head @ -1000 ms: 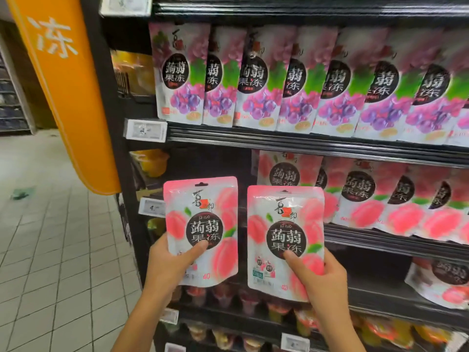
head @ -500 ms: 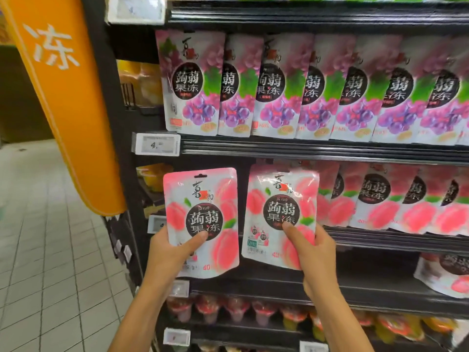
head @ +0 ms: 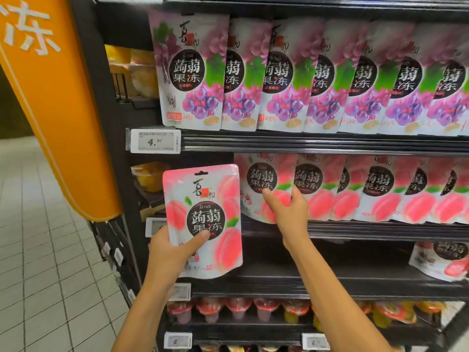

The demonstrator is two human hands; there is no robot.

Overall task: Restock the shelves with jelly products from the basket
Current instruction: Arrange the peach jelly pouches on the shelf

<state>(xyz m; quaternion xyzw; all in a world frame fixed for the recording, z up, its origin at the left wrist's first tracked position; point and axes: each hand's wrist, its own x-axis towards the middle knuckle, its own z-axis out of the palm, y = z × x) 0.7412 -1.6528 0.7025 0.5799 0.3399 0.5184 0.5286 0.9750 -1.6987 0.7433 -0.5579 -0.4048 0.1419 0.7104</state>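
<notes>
My left hand [head: 168, 252] grips a pink peach jelly pouch [head: 203, 219] by its lower left corner, holding it upright in front of the shelf's left end. My right hand [head: 289, 212] pinches a second peach pouch [head: 264, 186] and holds it at the left end of the peach row [head: 380, 191] on the middle shelf [head: 380, 231], its bottom edge at the shelf lip. The basket is not in view.
Purple grape jelly pouches [head: 304, 77] fill the shelf above, with a price tag [head: 153, 141] reading 4.90. A lone pouch [head: 439, 260] lies on the shelf below at the right. Jelly cups [head: 238, 311] line the lowest shelf. An orange sign [head: 50, 97] hangs at left over tiled floor [head: 50, 275].
My right hand has carried its pouch up and back onto the middle shelf beside the peach row. My left hand has kept its pouch out in front of the shelf.
</notes>
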